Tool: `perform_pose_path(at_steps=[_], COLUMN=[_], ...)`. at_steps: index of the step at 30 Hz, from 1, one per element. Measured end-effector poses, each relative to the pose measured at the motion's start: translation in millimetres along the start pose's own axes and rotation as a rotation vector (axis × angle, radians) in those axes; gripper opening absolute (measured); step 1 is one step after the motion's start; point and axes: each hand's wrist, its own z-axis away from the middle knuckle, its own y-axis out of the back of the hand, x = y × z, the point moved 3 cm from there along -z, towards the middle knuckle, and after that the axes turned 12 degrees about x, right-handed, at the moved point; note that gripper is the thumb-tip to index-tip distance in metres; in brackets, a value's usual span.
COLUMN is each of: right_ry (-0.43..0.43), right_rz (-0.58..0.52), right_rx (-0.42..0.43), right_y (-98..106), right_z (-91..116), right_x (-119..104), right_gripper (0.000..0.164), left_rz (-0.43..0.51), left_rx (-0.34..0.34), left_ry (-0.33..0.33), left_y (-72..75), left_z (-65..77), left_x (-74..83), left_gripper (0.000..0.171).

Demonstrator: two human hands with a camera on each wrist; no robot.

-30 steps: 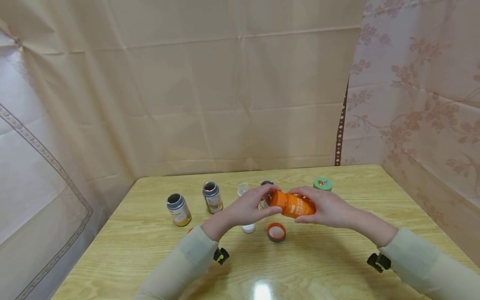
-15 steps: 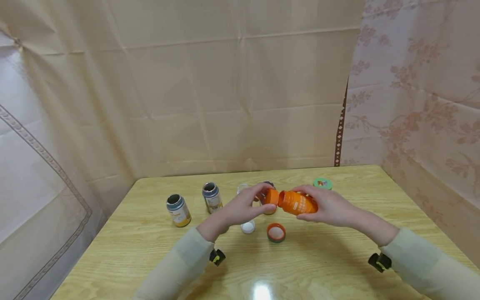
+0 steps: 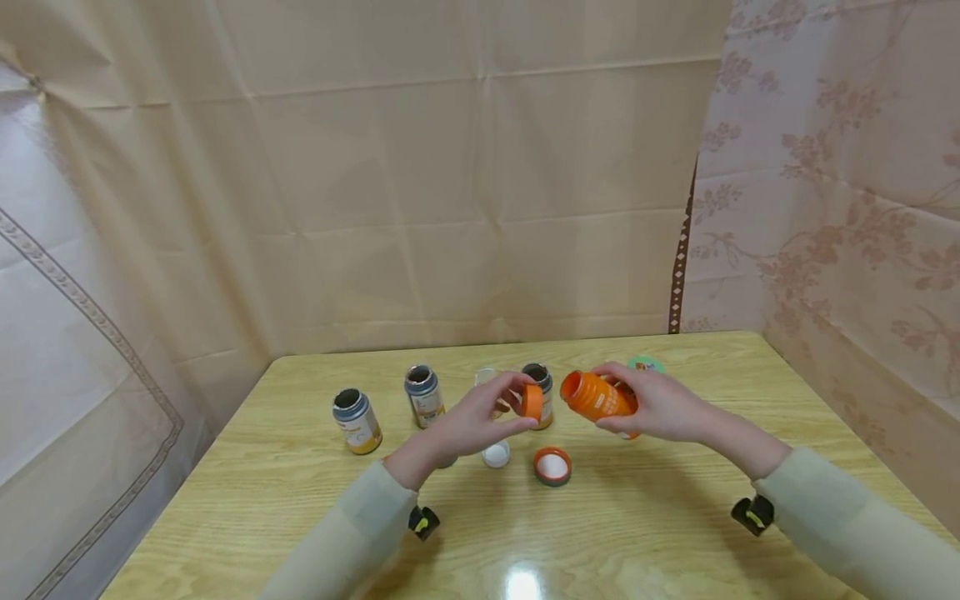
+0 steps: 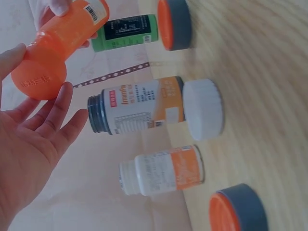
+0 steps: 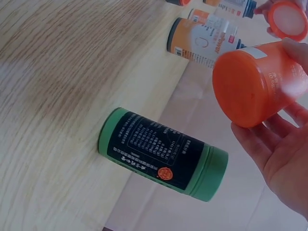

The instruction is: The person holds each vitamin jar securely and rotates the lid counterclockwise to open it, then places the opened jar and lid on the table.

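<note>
My left hand (image 3: 476, 419) pinches an orange screw cap (image 3: 532, 402) by its rim, fingers and thumb on opposite sides. To its right, my right hand (image 3: 663, 406) grips an orange plastic bottle (image 3: 600, 400) round its body. The bottle is tilted, its uncapped mouth facing left toward the cap, with a gap between the two in the head view. The left wrist view shows raised lettering on the top of the cap, which overlaps the bottle's neck there. Seen from the right wrist, the bottle's round base (image 5: 240, 89) faces the camera and the cap's pale inside shows.
Open grey-necked jars (image 3: 357, 423) (image 3: 426, 398) stand at the left, and another jar (image 4: 139, 106) behind my hands. A small white bottle (image 4: 163, 171) is beside it. Nearer lie a white cap (image 3: 496, 454) and a grey-and-orange cap (image 3: 552, 468). A green canister (image 5: 163, 151) stands at the right.
The orange cap has come off the bottle. My left hand has drawn it leftward, and the bottle's open mouth now shows, with my right hand still holding the bottle.
</note>
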Motion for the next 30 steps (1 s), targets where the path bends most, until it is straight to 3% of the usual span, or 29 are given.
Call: perform_pose_path(at_steps=[12, 21, 30], right_ry=[-0.041, -0.116, -0.126], right_rz=[-0.176, -0.232, -0.258], right_rx=[0.006, -0.006, 0.024], right_y=[-17.5, -32.1, -45.1], right_z=[-7.4, -10.3, -13.8], right_x=[14.5, 23.2, 32.6], right_gripper=[0.059, 0.06, 0.063], left_rz=[0.055, 0.108, 0.139], left_rx=[0.01, -0.01, -0.039], left_ry=[-0.017, 0.039, 0.095], left_y=[-2.4, -5.3, -16.6], left_z=[9.4, 14.7, 16.6], left_x=[-17.9, -28.0, -37.6], left_gripper=[0.048, 0.052, 0.056])
